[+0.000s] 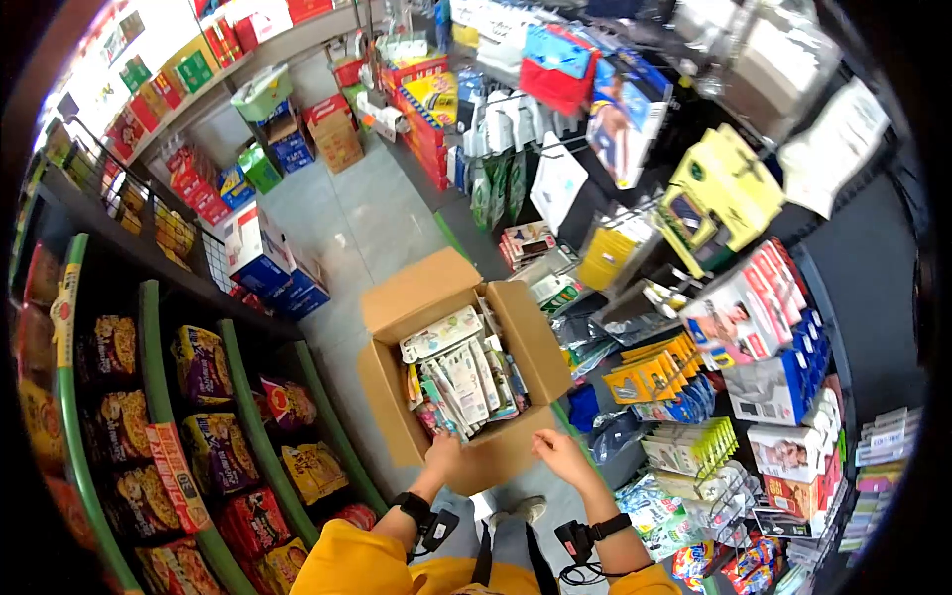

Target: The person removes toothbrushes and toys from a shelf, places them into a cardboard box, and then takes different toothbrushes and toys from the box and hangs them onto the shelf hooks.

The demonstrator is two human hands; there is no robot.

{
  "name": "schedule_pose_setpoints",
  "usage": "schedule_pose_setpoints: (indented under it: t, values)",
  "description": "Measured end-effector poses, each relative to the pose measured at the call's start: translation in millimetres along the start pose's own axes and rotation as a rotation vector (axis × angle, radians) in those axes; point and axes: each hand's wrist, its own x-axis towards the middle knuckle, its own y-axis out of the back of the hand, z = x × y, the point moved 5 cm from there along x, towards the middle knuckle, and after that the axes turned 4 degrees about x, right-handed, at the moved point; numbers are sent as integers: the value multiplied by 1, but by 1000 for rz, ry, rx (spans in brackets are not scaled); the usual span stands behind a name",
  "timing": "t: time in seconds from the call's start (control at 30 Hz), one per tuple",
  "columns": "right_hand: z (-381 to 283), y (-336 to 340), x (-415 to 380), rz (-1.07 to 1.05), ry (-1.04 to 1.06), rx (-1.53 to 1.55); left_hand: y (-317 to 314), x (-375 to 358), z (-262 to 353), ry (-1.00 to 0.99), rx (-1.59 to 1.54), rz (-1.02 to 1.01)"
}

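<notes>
An opened cardboard box [409,288] stands in the aisle in front of me, its flaps folded outward. Inside lie several flat white and coloured retail packs [464,382], loosely stacked at angles. My left hand [443,458] is at the near left side of the box, its fingertips by the packs' lower ends; whether they grip one I cannot make out. Over the near right corner, beside the right flap [526,332], hovers my right hand [559,454]. Its fingers are curled in, with nothing visible in them.
Bagged instant noodles [218,451] fill the green-edged shelf on the left. Hanging packs, among them yellow ones [654,369], crowd the rack at right. Blue-and-white cartons [260,248] sit on the floor ahead, left of the grey aisle floor [369,223]. A brown carton [335,139] stands farther back.
</notes>
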Motion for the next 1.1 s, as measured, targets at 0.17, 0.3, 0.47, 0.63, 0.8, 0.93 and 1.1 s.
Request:
schedule_pose_setpoints:
  t: [0.17,0.3,0.47,0.63,0.8,0.93,1.1]
  values:
    - [9,-56,67,-50,9,-58,-1,57,-66,56,172,227]
    - [35,-89,122,37,46,-121,1,93,-95,98,214,208]
    - [76,-86,174,232,-35,-361,2,116,-85,-68,220,266]
    - [125,-106,197,143,-167,-190,-17,114,-59,-395,-33,249]
    - [110,-114,196,145,-250,-494,-63,107,-57,-458,400,-46]
    - [110,-113,197,244,-152,-544,-59,97,-58,-452,643,-179]
    - [106,-109,190,232,-199,-531,-43,74,-77,-441,795,-294]
